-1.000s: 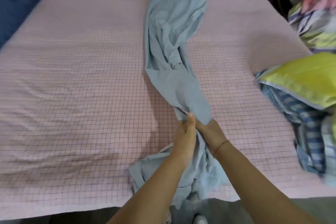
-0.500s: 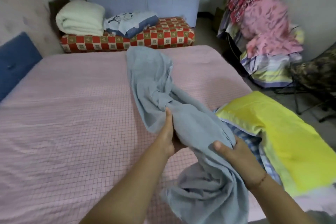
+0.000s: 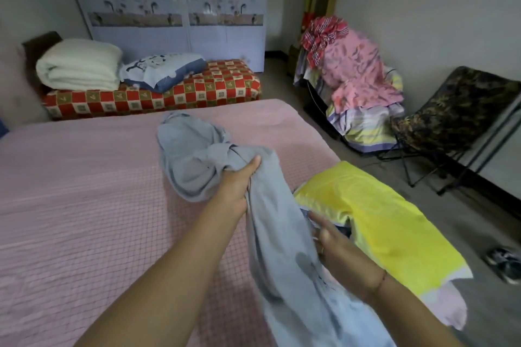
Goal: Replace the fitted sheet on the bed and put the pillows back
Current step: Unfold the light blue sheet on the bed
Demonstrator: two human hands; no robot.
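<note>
A bunched light blue sheet (image 3: 194, 158) lies in a long rope across the pink checked bed (image 3: 84, 191). My left hand (image 3: 239, 186) grips the sheet near its middle, thumb on top. My right hand (image 3: 329, 239) is lower and to the right, fingers spread and relaxed beside the hanging part of the sheet; whether it grips the cloth is unclear. A yellow pillow (image 3: 380, 222) lies at the bed's right edge, over a blue striped one. A blue patterned pillow (image 3: 163, 70) rests on the red checked bench.
Behind the bed stands a red checked bench (image 3: 197, 93) with a folded white blanket (image 3: 79, 65). A wardrobe (image 3: 174, 8) fills the back wall. A pile of pink bedding (image 3: 358, 73) and a dark folding chair (image 3: 456, 110) stand on the right, with shoes (image 3: 504, 262) on the floor.
My view has lifted toward the room. My left hand moved up the sheet and pulled it back toward me. My right hand loosened and dropped lower beside the cloth.
</note>
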